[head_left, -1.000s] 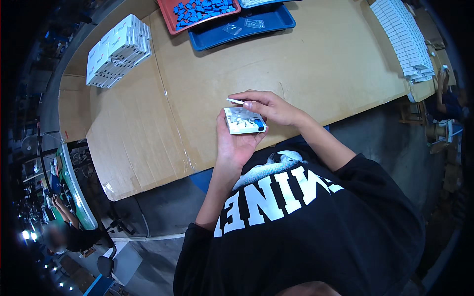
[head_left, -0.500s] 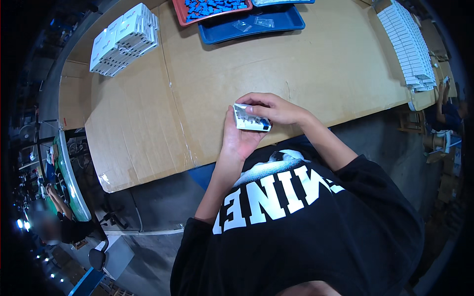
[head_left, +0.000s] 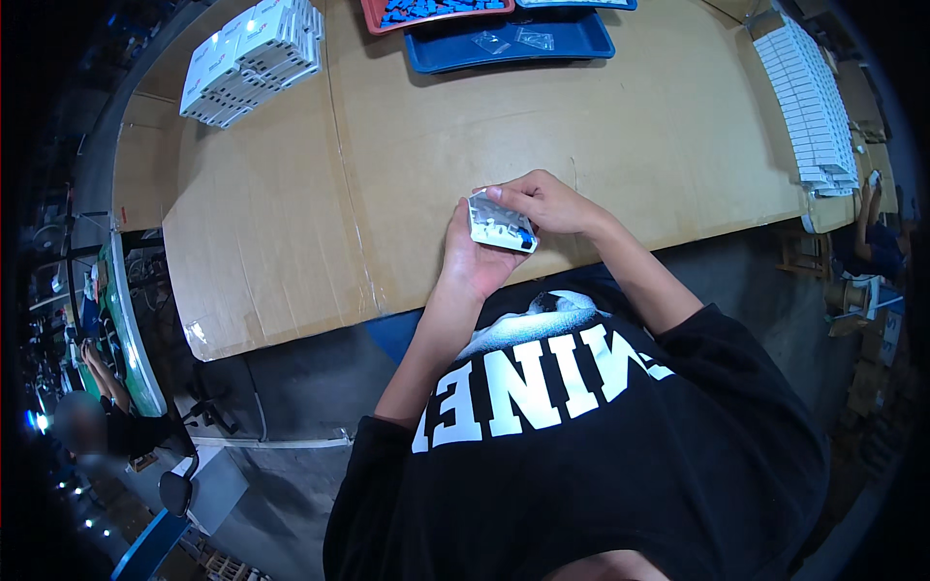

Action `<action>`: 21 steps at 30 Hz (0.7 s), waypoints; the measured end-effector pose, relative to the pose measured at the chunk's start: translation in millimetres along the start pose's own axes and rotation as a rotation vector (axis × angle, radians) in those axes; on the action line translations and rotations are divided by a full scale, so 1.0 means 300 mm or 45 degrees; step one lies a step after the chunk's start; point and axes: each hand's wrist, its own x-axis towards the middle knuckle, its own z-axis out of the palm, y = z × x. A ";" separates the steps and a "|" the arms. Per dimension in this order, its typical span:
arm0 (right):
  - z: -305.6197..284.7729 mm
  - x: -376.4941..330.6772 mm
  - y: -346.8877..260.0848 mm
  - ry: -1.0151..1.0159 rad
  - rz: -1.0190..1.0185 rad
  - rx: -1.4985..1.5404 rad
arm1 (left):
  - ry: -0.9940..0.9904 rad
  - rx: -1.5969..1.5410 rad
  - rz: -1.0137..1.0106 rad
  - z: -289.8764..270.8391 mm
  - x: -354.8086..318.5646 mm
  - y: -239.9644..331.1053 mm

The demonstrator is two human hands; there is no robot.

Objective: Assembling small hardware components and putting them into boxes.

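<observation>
A small white open box is held over the near edge of the cardboard-covered table. Inside it are white parts, a blue piece near its right corner and something clear and shiny, perhaps a plastic bag. My left hand cradles the box from below and the left, its fingers partly hidden. My right hand grips the far edge, with the thumb on the top and the other fingers behind, out of sight.
A blue tray with clear plastic bags stands at the back, beside a red tray of blue pieces. White boxes are stacked at the far left and far right. Other people work at both sides.
My right hand has shifted toward the box's far edge, its thumb now at the rim, so more of the inside shows. The box has tilted slightly within my left hand.
</observation>
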 end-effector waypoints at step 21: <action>0.021 -0.015 -0.023 -0.034 0.004 -0.073 | 0.086 0.068 -0.056 0.000 0.009 0.013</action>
